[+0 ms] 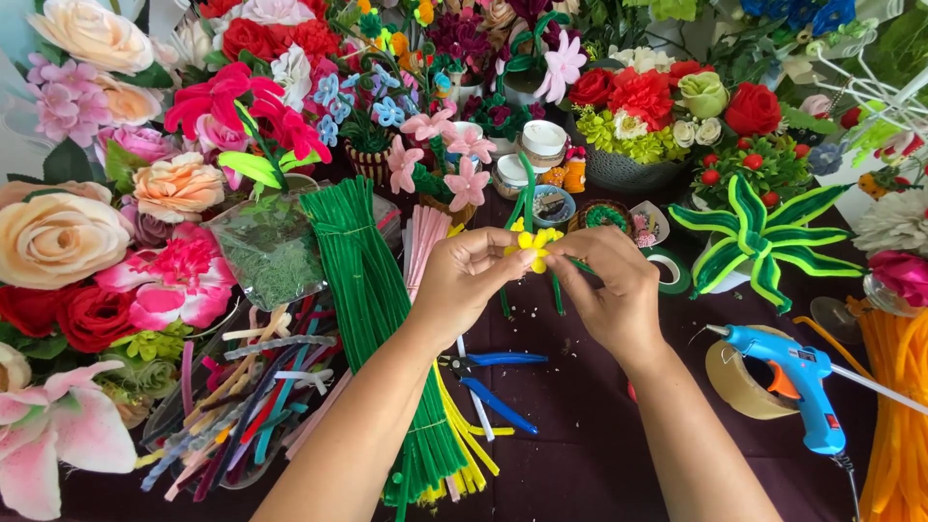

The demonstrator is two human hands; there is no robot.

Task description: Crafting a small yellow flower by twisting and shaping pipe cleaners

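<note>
My left hand (464, 280) and my right hand (611, 285) meet over the middle of the table, both pinching a small yellow pipe-cleaner flower (534, 246) on a green stem (557, 290). The fingertips of both hands close around the yellow petals. The stem hangs down between the hands. Under my left forearm lies a thick bundle of green pipe cleaners (367, 290), with yellow pipe cleaners (464, 454) beneath it.
Blue-handled pliers (493, 382) lie on the dark cloth below my hands. A blue glue gun (788, 377) rests on a tape roll (739, 382) at right, beside orange pipe cleaners (894, 416). Mixed scraps (242, 396) lie left. Artificial flowers (145, 193) crowd the back and left.
</note>
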